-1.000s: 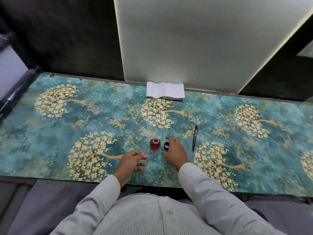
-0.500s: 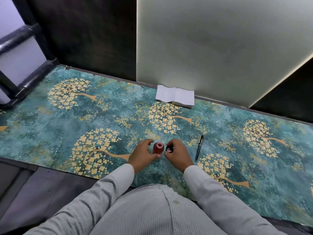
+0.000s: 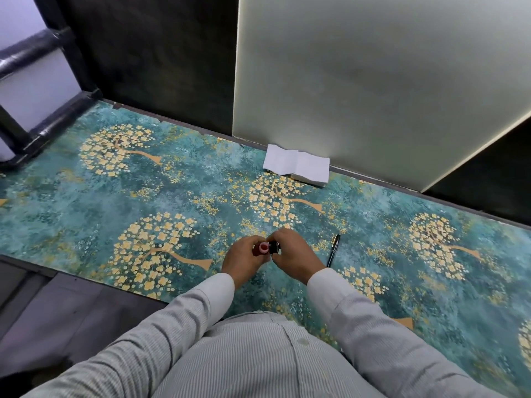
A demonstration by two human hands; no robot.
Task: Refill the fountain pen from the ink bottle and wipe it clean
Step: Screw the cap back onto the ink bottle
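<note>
A small red ink bottle with a pale open mouth stands on the patterned table near the front edge. My left hand is wrapped around it from the left. My right hand holds the black bottle cap right beside the bottle's mouth, touching or nearly touching it. The black fountain pen lies on the table just right of my right hand, untouched. A stack of white tissue paper lies at the back against the pale panel.
The table has a teal cover with gold tree prints. A tall pale panel and dark wall close off the back. A black rail runs along the far left. The table's front edge drops to a grey floor at lower left.
My left hand came in from the front and closed around the ink bottle. My right hand picked the cap off the table and brought it against the bottle's mouth. The camera shifted closer.
</note>
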